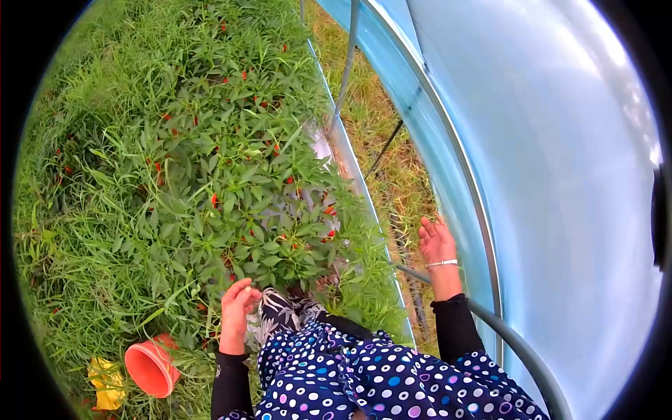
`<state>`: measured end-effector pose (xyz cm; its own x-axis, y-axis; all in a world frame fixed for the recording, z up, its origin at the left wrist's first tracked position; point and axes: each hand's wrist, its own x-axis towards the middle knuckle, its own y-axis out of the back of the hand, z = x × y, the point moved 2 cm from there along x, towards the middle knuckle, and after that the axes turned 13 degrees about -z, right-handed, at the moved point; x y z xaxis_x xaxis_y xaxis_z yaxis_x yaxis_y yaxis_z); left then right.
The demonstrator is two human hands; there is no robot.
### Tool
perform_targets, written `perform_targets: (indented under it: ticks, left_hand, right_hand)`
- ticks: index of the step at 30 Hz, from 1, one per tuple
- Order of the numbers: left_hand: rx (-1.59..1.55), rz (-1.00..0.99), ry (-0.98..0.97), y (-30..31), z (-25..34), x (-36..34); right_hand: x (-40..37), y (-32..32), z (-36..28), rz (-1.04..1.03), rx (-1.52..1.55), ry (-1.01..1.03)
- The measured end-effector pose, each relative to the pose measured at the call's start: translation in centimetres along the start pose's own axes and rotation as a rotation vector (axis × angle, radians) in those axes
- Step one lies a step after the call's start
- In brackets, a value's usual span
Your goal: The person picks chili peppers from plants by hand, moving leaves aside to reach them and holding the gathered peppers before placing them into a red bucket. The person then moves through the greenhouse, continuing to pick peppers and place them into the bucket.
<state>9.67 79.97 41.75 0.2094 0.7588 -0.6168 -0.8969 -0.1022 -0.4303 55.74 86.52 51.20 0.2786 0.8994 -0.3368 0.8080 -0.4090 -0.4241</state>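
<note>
My left hand [239, 306] is raised beside my leg at the edge of the pepper plants [259, 238], its fingers curled toward the thumb; whether anything small is between them cannot be made out. Out to the right, my right hand [437, 241] is held up near the blue plastic sheet, palm showing and fingers loosely bent apart, with nothing in it. A bracelet circles that wrist. Red peppers [215, 201] hang among the green leaves in front of me.
A red bucket [150, 369] lies tilted in the grass at the lower left, next to a yellow bag [106, 383]. The curved plastic wall [560, 175] with its metal frame [465, 161] rises on the right. A dark pipe [514, 339] passes beside my right arm.
</note>
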Motion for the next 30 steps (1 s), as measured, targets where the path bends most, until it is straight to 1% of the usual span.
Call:
perform_targets:
  ticks: [2,4,6,7,10,12,14,16,17,18,20,21,22,25,28,29,30]
  left_hand:
    - [0.000,-0.046,-0.010,-0.4,0.7,1.5]
    - [-0.003,-0.068,0.004,-1.4,1.4,2.6]
    - [0.002,-0.089,0.015,-2.4,2.0,3.3]
    - [0.021,-0.107,0.034,-2.7,2.2,3.6]
    - [0.052,-0.127,0.061,-3.2,2.8,3.4]
    - [0.027,-0.159,0.087,-3.0,3.3,3.5]
    - [0.020,-0.180,0.119,-2.6,3.5,3.7]
    - [0.114,-0.188,0.110,-3.4,4.9,4.7]
    - [0.164,-0.212,0.101,-4.2,5.8,5.4]
    - [0.155,-0.215,0.104,-5.4,6.7,6.2]
    - [0.231,-0.329,0.009,-8.9,8.8,8.4]
    - [0.235,-0.380,-0.017,-11.0,9.6,9.6]
    - [0.239,-0.429,-0.045,-13.4,10.3,10.7]
    - [0.193,-0.553,-0.103,-21.7,12.8,12.8]
    - [0.060,-0.702,-0.173,-28.9,14.0,14.6]
    - [0.045,-0.697,-0.174,-30.6,14.1,15.2]
    - [-0.100,-0.732,-0.145,-32.3,14.1,15.7]
  right_hand:
    - [1.8,2.2,0.9,0.017,0.280,-0.174]
    - [3.0,2.3,0.7,0.022,0.308,-0.167]
    - [4.4,1.3,0.0,-0.029,0.257,-0.025]
    - [5.0,0.7,-0.5,-0.026,0.260,-0.024]
    - [5.2,-2.6,-3.7,-0.327,-0.085,0.217]
    - [2.8,-7.3,-6.2,-0.504,-0.076,0.343]
    - [1.3,-7.3,-6.7,-0.431,-0.091,0.331]
    - [2.0,-8.1,-6.2,-0.453,0.031,0.343]
    - [2.3,-7.8,-5.8,-0.420,0.035,0.360]
    - [2.1,-7.6,-5.7,-0.420,0.026,0.356]
    - [2.2,-7.5,-5.7,-0.445,-0.064,0.372]
    - [2.2,-7.3,-5.5,-0.399,-0.092,0.369]
    - [2.1,-7.0,-5.3,-0.396,-0.104,0.354]
    - [2.4,-6.7,-5.0,-0.284,-0.099,0.323]
    - [2.7,-6.0,-4.9,-0.277,-0.104,0.321]
    - [2.9,-5.4,-4.9,-0.252,-0.107,0.320]
    - [3.1,-5.1,-5.0,-0.257,-0.117,0.311]
